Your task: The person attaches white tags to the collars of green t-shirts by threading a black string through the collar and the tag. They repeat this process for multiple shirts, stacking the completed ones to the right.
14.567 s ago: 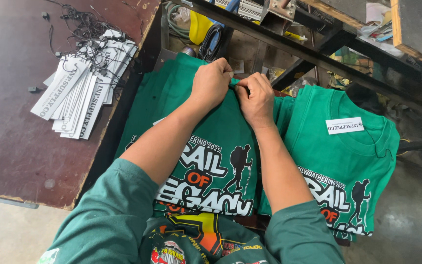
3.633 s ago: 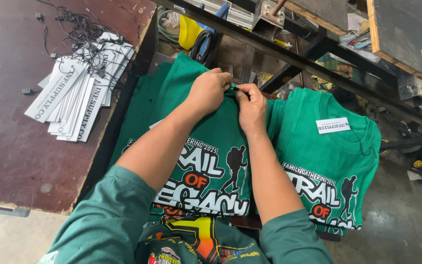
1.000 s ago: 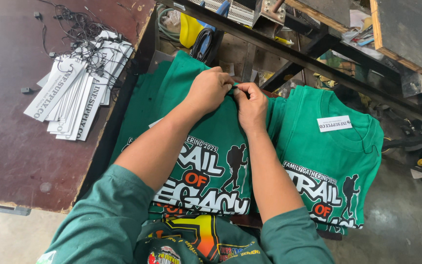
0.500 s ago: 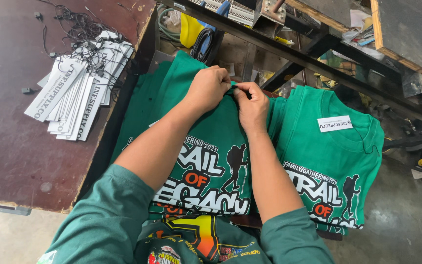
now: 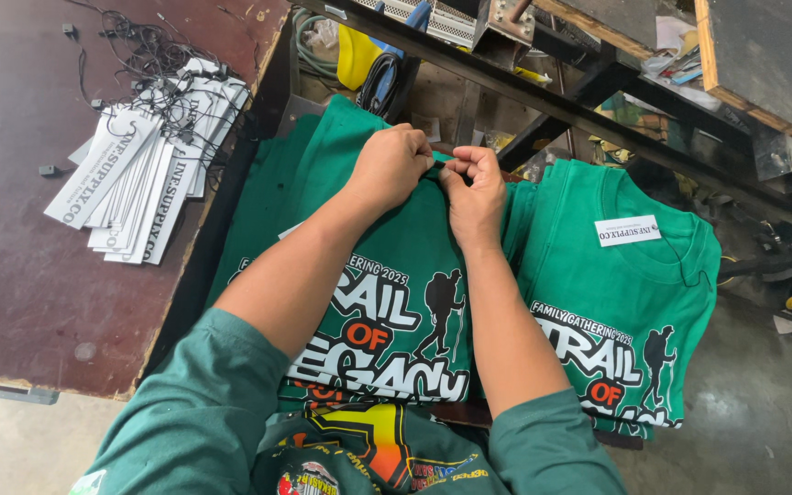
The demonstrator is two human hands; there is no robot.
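A green printed t-shirt [image 5: 405, 302] lies on top of a stack in front of me, its collar at the far end. My left hand [image 5: 389, 167] and my right hand [image 5: 474, 188] are both closed at that collar, fingertips pinched together on the fabric and touching each other. Whatever small item sits between the fingers is hidden. To the right lies a second stack of green t-shirts [image 5: 625, 302], the top one carrying a white hang tag [image 5: 628, 230] at its neck.
A dark brown table [image 5: 20, 275] at left holds a fanned pile of white hang tags [image 5: 144, 188] with black strings [image 5: 148, 50]. A black metal frame [image 5: 579, 92] crosses behind the shirts, with yellow and other clutter beneath it. Concrete floor at right.
Both hands have stayed pinched at the shirt's collar throughout; only small finger shifts and slight camera movement show. The stacks and tags have not moved.
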